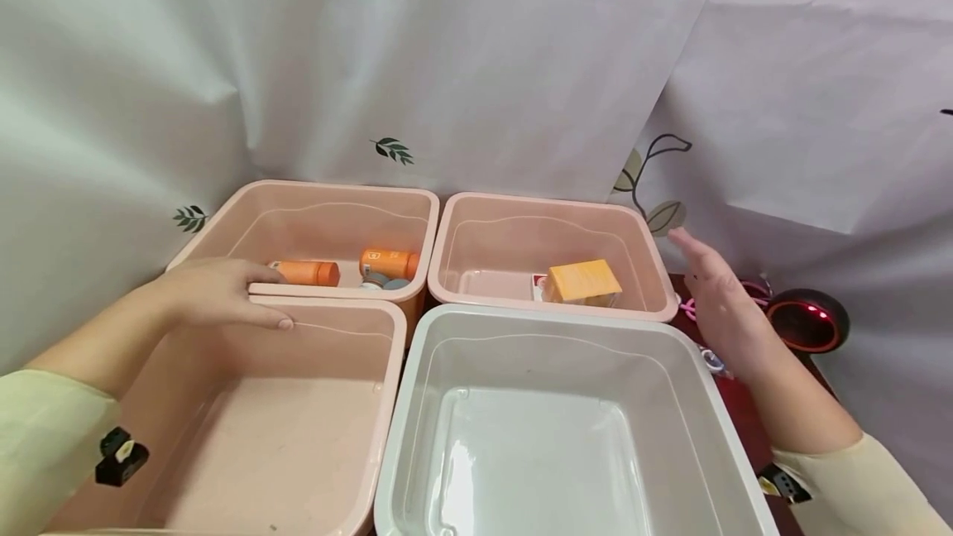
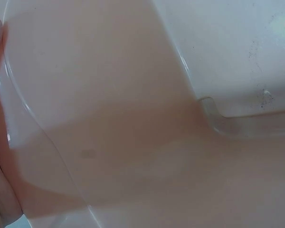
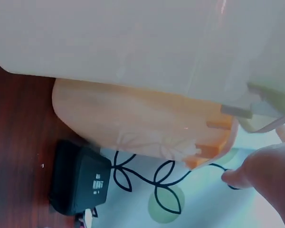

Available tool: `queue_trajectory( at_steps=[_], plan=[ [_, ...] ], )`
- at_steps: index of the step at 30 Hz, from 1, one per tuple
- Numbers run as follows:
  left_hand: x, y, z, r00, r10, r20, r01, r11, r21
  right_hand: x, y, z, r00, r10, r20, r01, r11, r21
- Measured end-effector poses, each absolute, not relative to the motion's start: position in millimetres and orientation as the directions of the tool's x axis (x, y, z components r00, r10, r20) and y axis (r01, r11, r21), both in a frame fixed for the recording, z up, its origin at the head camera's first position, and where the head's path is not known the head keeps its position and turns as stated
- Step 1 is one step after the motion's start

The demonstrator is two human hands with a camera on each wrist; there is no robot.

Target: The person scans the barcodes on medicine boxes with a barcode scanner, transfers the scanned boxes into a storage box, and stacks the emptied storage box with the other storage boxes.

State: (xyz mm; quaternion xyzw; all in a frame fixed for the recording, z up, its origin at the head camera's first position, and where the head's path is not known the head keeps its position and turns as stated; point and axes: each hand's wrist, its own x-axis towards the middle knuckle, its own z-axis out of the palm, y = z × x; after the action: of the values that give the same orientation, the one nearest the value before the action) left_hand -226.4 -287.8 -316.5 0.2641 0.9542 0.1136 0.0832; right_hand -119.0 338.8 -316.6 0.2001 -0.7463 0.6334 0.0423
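My left hand point(image 1: 223, 292) rests across the rims between the front left pink bin point(image 1: 387, 412) and the back left pink bin point(image 1: 335, 191). Its thumb lies straight along the front bin's inner side, while the fingertips are partly hidden past the rim. Orange bottles point(image 1: 387, 261) lie in the back left bin beside grey-topped containers point(image 1: 383, 280). My right hand point(image 1: 722, 304) is raised with straight fingers, holding nothing, just right of the back right pink bin point(image 1: 514, 205). That bin holds a yellow-orange box point(image 1: 584, 281). Closest to me on the right stands a grey-white bin point(image 1: 551, 470).
A dark rounded object point(image 1: 807, 321) with red lights is beyond my right hand, near a pink cord point(image 1: 688, 308). In the right wrist view a black case point(image 3: 83, 178) sits on the dark wooden surface point(image 3: 19, 142). A patterned white sheet point(image 1: 521, 64) hangs behind the bins.
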Motion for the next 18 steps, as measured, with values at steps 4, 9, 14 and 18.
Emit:
queue_trajectory(
  at_steps=[4, 9, 14, 18],
  plan=[
    [-225, -287, -317, -0.851, 0.514, -0.106, 0.474, 0.840, 0.266, -102, 342, -324, -0.861, -0.347, 0.372, -0.430, 0.106, -0.897],
    [-225, -285, -315, -0.851, 0.513, -0.111, 0.471, 0.840, 0.269, -75, 351, -326, -0.901, -0.346, 0.262, -0.385, 0.354, -0.852],
    [-225, -278, -307, -0.824, 0.563, -0.063, 0.534, 0.808, 0.247, -47, 350, -329, -0.903, -0.375, 0.210, -0.407, 0.587, -0.700],
    [-221, -265, -294, -0.815, 0.578, -0.036, 0.563, 0.805, 0.187, -35, 341, -329, -0.906, -0.379, 0.190, -0.404, 0.635, -0.658]
  ],
)
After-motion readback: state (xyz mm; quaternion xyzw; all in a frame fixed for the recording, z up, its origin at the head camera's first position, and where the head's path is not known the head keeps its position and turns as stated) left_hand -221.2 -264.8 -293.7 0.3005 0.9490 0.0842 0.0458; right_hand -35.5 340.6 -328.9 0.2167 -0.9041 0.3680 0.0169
